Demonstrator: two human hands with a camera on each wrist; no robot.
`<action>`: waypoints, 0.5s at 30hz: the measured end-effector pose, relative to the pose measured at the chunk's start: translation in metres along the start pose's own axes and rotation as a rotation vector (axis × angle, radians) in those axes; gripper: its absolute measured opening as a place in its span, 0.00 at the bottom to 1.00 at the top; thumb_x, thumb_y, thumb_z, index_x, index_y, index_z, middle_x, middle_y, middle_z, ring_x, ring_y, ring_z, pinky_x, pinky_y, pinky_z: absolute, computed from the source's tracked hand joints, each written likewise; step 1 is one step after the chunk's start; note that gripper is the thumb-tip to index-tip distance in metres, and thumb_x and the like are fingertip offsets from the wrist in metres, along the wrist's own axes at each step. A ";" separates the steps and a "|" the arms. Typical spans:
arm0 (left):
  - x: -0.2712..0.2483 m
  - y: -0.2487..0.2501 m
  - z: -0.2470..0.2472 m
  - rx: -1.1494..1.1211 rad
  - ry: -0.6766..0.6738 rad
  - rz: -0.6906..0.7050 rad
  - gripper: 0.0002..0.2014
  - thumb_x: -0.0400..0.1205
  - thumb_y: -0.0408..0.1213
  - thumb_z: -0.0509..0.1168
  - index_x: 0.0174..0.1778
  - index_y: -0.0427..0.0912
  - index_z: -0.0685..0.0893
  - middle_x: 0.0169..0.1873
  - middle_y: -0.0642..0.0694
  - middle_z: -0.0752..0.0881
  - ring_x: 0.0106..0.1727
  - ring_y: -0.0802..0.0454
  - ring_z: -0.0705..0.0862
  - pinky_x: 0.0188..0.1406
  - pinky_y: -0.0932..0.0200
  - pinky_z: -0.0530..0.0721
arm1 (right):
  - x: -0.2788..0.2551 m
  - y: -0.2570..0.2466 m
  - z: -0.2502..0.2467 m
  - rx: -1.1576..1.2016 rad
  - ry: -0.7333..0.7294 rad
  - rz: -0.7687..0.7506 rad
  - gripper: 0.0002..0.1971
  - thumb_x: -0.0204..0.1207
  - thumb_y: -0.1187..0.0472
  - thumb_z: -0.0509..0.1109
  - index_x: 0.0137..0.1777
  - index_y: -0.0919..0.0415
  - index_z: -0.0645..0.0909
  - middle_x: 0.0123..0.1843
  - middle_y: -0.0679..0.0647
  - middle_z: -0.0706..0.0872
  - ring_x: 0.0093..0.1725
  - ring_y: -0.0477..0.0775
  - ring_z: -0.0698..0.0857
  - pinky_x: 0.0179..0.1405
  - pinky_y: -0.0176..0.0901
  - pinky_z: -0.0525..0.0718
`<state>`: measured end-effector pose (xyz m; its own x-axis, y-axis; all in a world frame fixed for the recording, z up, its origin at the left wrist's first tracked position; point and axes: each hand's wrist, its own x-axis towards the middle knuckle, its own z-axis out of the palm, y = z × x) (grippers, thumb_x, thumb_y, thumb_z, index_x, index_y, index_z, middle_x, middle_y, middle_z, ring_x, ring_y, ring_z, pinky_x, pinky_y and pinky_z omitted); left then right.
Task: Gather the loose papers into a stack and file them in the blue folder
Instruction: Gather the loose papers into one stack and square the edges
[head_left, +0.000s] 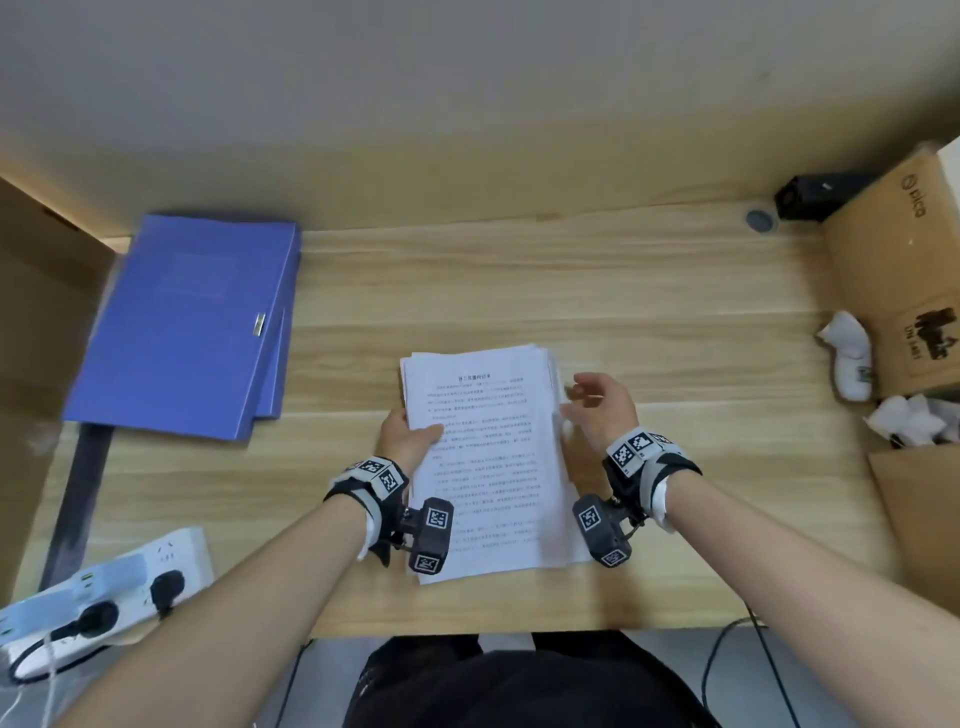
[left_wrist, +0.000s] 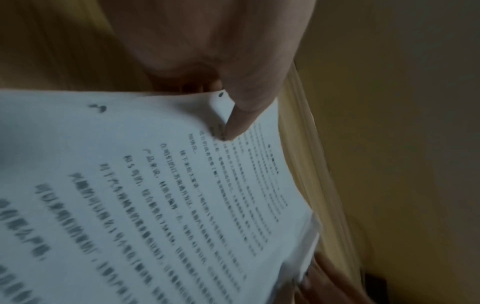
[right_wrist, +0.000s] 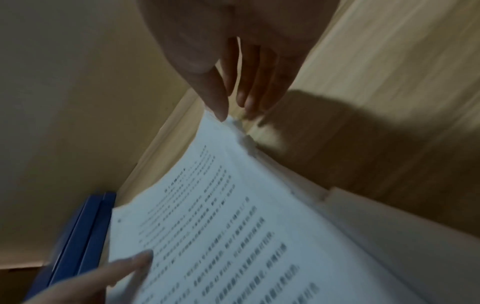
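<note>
A stack of printed white papers (head_left: 485, 457) lies in the middle of the wooden desk (head_left: 649, 312), its sheets slightly uneven at the right edge. My left hand (head_left: 408, 434) grips the stack's left edge, thumb on the top sheet (left_wrist: 233, 127) and fingers underneath. My right hand (head_left: 597, 410) hovers at the right edge with fingers straight and spread, holding nothing; its fingertips (right_wrist: 221, 109) sit at the stack's far corner. The blue folder (head_left: 187, 327) lies shut at the desk's far left, apart from both hands, and its spine (right_wrist: 85, 232) shows in the right wrist view.
A white power strip (head_left: 98, 592) with plugs sits at the front left corner. Cardboard boxes (head_left: 893, 270) and crumpled white packing (head_left: 847, 353) crowd the right side. A black device (head_left: 810, 195) stands at the back right. A wall runs behind the desk.
</note>
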<state>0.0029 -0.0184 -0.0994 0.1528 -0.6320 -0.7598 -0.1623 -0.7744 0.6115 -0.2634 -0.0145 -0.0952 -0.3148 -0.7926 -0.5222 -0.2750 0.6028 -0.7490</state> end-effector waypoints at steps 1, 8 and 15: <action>0.002 -0.003 0.001 0.028 0.016 0.028 0.20 0.75 0.31 0.73 0.61 0.40 0.77 0.59 0.41 0.87 0.54 0.39 0.89 0.58 0.36 0.87 | -0.001 0.005 0.002 -0.010 -0.001 -0.002 0.20 0.70 0.72 0.76 0.62 0.61 0.82 0.51 0.52 0.87 0.52 0.56 0.87 0.56 0.46 0.87; -0.006 -0.002 0.006 0.224 0.188 0.231 0.25 0.73 0.33 0.69 0.66 0.43 0.71 0.64 0.48 0.78 0.62 0.49 0.79 0.66 0.44 0.80 | -0.011 0.000 0.010 -0.046 0.197 -0.188 0.15 0.73 0.67 0.73 0.59 0.54 0.83 0.56 0.50 0.84 0.41 0.41 0.83 0.46 0.35 0.83; -0.015 -0.007 0.009 0.670 -0.051 0.563 0.19 0.81 0.31 0.64 0.70 0.41 0.79 0.67 0.46 0.77 0.68 0.51 0.77 0.69 0.61 0.71 | -0.003 -0.006 0.015 -0.360 -0.095 -0.102 0.18 0.70 0.55 0.78 0.58 0.62 0.83 0.52 0.56 0.88 0.52 0.58 0.87 0.57 0.56 0.86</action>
<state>-0.0066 -0.0031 -0.0942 -0.1639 -0.9006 -0.4026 -0.7414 -0.1567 0.6525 -0.2476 -0.0173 -0.0953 -0.1880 -0.8449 -0.5008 -0.6076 0.5007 -0.6166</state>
